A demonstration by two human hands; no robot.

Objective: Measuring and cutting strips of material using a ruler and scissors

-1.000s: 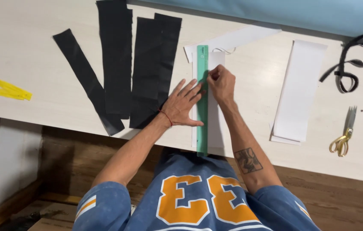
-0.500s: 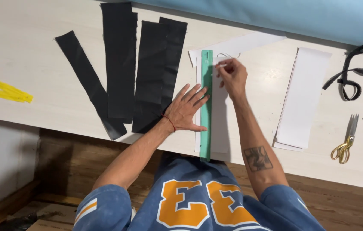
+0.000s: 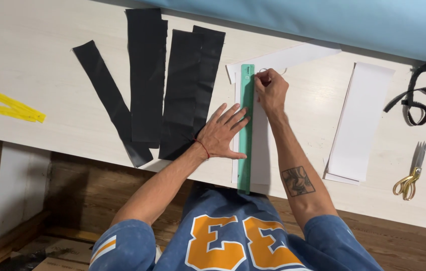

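Seen from above, both bare forearms reach forward, converging slightly. The left hand [image 3: 223, 134] lies palm down, fingers spread and extended, pointing forward and to the right, the thumb held out to the side; a thin red thread circles its wrist. The right hand [image 3: 270, 91] sits farther forward, fingers curled tightly into a pinch, knuckles up. The right forearm runs nearly straight and bears a dark square tattoo near the elbow.
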